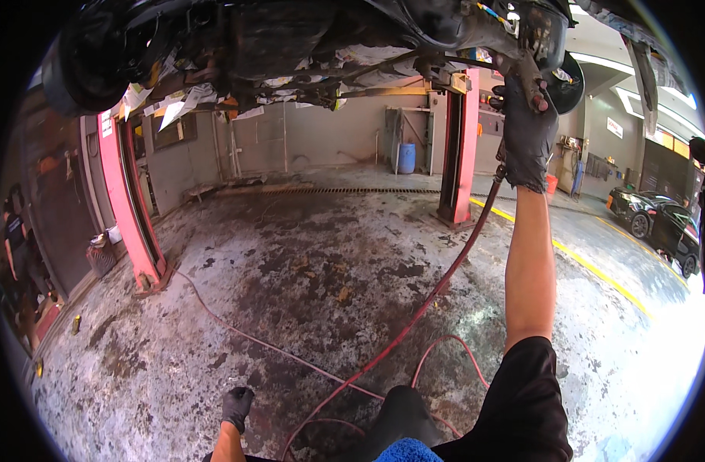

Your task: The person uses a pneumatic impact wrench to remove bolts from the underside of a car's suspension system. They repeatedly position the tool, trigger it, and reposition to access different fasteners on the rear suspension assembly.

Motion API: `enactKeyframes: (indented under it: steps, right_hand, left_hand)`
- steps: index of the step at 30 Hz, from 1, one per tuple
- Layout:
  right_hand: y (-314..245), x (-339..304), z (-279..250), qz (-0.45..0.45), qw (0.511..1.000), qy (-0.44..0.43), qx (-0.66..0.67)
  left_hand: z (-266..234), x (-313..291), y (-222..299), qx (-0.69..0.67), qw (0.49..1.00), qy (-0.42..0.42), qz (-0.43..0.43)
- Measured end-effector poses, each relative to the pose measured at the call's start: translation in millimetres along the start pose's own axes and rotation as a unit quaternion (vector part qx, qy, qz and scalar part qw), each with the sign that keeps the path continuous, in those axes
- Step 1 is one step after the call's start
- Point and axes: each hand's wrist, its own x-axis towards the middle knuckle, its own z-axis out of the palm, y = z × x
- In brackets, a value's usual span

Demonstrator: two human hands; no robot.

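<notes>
My right hand [528,135], in a black glove, is raised at the upper right with its fingers wrapped round a spray gun [531,71]. The gun has reddish knobs at its rear and what looks like a dark cup [543,35] above it. A red hose [402,336] joins the bottom of its handle and hangs down to the floor. Just beyond the gun is the dark underside of a raised vehicle [283,38]; whether they touch is hidden. Low on the left, my left hand [237,406], also black-gloved, is curled closed at my side, with nothing visible in it.
Red lift posts stand at left [121,200] and right [460,146]. Hose loops lie across the stained floor [291,262]. Paper sheets [184,102] hang under the vehicle. A blue drum [406,158] stands far back, a black car [657,223] at right, a person [17,239] at far left.
</notes>
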Motion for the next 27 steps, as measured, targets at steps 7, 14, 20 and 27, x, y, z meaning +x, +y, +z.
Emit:
enactKeyframes:
  steps: [7,14,20,27]
  right_hand:
    - [-47,-1,44,-0.013,0.999,0.025,0.037]
    - [-92,-8,64,0.032,0.998,0.001,0.053]
    - [-88,-7,69,0.019,0.992,-0.034,0.117]
    - [-78,7,60,-0.002,0.999,0.033,-0.003]
  left_hand:
    - [3,-4,10,-0.013,1.000,0.003,-0.008]
    - [-3,-5,19,-0.019,1.000,-0.015,-0.002]
    - [-3,1,12,-0.007,1.000,-0.013,0.023]
    - [-5,6,4,-0.056,0.998,-0.026,-0.006]
